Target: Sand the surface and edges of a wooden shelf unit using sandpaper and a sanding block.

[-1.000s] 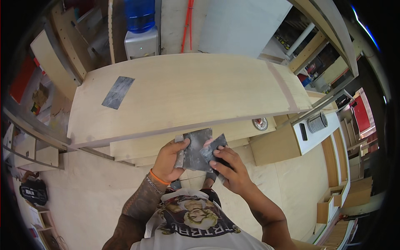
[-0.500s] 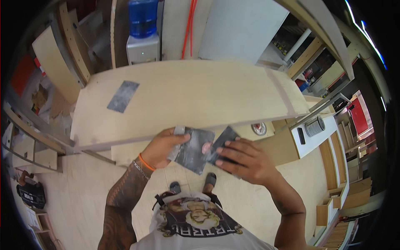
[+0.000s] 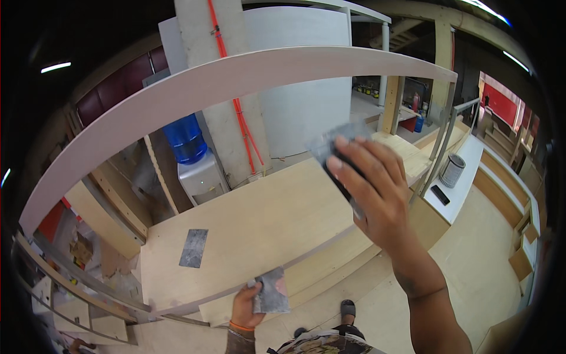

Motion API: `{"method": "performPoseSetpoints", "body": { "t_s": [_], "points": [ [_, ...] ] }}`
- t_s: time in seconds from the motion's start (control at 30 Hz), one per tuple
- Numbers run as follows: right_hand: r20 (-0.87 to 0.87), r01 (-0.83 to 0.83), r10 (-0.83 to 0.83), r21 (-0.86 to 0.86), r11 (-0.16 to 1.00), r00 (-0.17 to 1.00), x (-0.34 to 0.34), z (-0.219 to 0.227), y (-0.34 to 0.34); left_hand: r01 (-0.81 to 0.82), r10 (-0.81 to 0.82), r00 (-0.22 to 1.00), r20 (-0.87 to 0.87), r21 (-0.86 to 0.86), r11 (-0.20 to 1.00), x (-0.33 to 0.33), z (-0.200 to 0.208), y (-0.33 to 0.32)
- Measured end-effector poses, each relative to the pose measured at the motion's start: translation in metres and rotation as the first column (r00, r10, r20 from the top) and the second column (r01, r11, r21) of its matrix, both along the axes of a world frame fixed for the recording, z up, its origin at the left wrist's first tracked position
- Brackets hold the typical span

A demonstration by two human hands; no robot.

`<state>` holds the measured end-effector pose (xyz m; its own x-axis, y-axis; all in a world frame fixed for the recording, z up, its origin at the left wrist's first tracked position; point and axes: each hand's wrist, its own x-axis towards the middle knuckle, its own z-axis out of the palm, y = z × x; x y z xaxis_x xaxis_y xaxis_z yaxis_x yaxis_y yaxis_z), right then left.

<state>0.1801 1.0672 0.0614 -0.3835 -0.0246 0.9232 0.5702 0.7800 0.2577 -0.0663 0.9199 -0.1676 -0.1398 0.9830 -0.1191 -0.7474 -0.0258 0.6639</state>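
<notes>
Lifted away since half a second ago, my right hand (image 3: 380, 189), fingers curled closed, grips a dark, flat rectangular blade (image 3: 323, 152), blurred, over the pale wooden surface's (image 3: 253, 230) right half. My left hand (image 3: 244, 307) pinches a grey square sheet (image 3: 270, 298), pink-smeared, by the front edge. Any print on the grey cylindrical can (image 3: 452, 171) is too small to read.

R hand (image 3: 379, 192) up w/ dk plate (image 3: 323, 153), now well apart fr L hand (image 3: 243, 308) & gray plate (image 3: 272, 295).
</notes>
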Motion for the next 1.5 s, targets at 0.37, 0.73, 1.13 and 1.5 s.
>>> {"method": "performPoseSetpoints", "body": {
  "t_s": [0.37,0.73,1.13,1.5],
  "points": [
    [-0.168,0.142,-0.109,0.204,0.969,0.98,-0.018,0.031,0.042,0.109,-0.082,0.989,0.125,-0.228,0.967,0.015,-0.043,-0.018],
    [-0.203,0.112,-0.067,0.218,0.97,0.977,-0.041,0.052,0.054,0.092,-0.063,0.991,0.119,-0.259,0.962,0.028,-0.044,-0.015],
    [-0.2,0.105,-0.068,0.179,0.978,0.977,-0.044,0.051,0.057,0.097,-0.068,0.991,0.116,-0.265,0.959,0.027,-0.049,-0.016],
    [-0.178,0.101,-0.077,0.13,0.986,0.981,-0.044,0.053,0.049,0.137,-0.097,0.984,0.148,-0.289,0.947,0.022,-0.053,-0.014]
  ]
}}
